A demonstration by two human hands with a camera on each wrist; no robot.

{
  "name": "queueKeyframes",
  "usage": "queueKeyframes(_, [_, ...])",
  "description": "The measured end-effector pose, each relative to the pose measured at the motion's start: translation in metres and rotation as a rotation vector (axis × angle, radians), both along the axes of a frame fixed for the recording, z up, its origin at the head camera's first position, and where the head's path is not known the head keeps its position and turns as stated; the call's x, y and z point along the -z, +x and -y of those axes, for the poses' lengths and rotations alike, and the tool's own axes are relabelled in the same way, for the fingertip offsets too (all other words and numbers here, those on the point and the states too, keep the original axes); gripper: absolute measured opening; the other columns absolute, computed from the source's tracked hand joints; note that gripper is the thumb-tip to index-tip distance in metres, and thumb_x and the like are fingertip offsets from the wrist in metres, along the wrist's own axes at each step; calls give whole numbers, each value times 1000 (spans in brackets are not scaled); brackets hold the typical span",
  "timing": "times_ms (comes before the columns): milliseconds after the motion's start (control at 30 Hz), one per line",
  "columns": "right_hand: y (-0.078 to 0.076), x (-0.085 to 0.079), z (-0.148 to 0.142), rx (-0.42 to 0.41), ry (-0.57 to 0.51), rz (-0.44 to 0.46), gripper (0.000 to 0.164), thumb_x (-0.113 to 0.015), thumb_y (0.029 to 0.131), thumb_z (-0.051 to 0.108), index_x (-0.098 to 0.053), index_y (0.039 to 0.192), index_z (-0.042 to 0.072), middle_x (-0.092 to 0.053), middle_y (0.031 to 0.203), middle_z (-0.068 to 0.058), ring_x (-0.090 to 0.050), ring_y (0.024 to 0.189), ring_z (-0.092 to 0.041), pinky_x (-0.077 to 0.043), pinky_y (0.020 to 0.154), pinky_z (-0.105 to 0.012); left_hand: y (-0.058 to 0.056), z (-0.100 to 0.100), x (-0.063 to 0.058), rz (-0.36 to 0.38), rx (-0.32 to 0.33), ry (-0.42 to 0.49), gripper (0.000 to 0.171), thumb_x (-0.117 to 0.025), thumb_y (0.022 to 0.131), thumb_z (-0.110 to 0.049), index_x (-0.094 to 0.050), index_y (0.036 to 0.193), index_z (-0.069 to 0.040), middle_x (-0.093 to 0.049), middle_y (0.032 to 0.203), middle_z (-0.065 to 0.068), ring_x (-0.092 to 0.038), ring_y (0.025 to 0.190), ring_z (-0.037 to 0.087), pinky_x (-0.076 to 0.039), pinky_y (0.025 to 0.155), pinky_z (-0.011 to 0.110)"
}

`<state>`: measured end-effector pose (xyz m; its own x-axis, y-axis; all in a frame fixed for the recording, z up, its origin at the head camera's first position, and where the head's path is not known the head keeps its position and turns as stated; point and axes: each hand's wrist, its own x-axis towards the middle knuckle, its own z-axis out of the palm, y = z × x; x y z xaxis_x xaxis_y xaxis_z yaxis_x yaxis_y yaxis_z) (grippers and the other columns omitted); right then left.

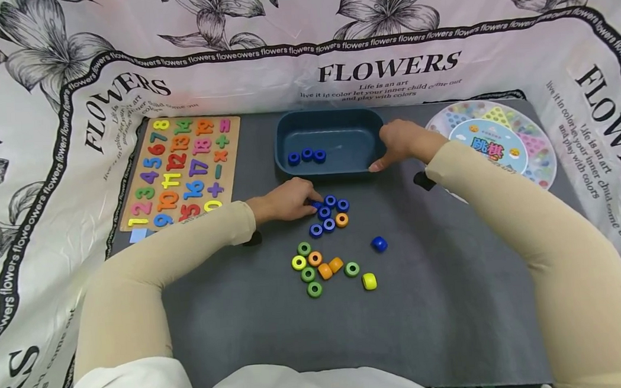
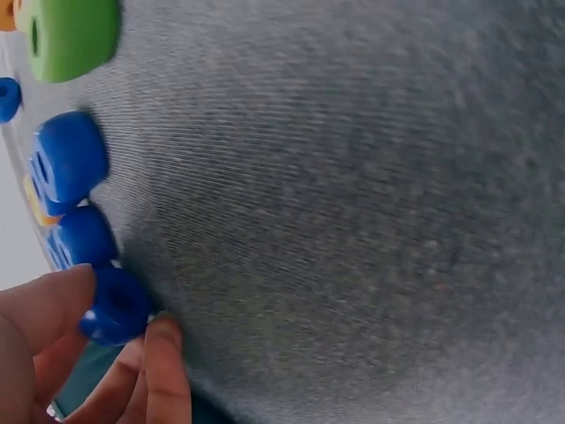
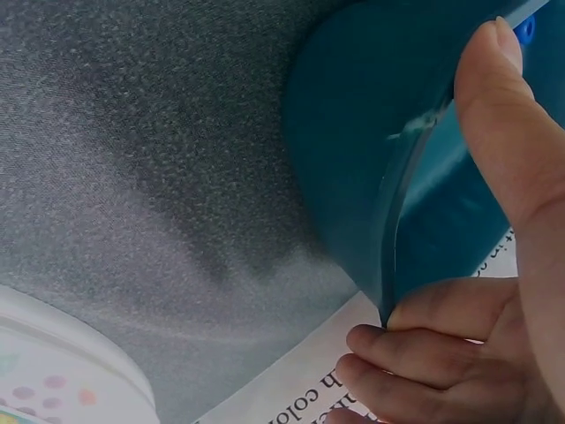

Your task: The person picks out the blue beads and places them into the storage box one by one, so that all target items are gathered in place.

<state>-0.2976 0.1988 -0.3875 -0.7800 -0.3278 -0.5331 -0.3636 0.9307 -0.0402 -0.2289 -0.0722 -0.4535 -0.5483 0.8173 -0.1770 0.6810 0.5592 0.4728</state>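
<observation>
Head view had the left hand (image 1: 288,200) pinching a blue bead (image 2: 110,309) in its fingers (image 2: 166,367) beside other blue beads (image 1: 324,212) on the table (image 1: 254,316), while the right hand (image 1: 404,141) gripped the tray (image 1: 347,141) at one end, probably so it wouldn't slide.

A glossy blue pony bead (image 2: 116,307) is pinched near the upright, rounded-rectangular teal tray (image 1: 349,141). Three matching beads (image 1: 307,156) lie inside.
</observation>
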Motion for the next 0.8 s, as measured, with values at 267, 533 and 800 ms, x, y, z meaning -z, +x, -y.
queueKeyframes(267, [-2,5,-5,21,0,-1,95,-65,74,63,-42,129,-12,-49,126,-29,-48,112,-38,-39,99,-52,3,-4,-3,-22,21,-82,28,-65,84,-11,-68,112,-8,-66,107,8,-60,102,20,-48,91,35])
queueKeyframes(533, [0,10,-8,29,-39,-15,100,-64,73,65,-37,133,-11,-45,132,-30,-44,119,-41,-35,103,-53,10,-13,-46,-168,-53,85,36,-65,85,-11,-62,120,-6,-60,115,8,-58,104,19,-48,91,33])
queueKeyframes(800, [2,9,-8,2,-66,-45,98,-65,72,64,-40,129,-12,-49,126,-29,-49,112,-38,-39,99,-51,-59,-43,-76,-95,-251,74,32,-69,83,-15,-65,115,-8,-65,111,7,-61,98,18,-49,88,31])
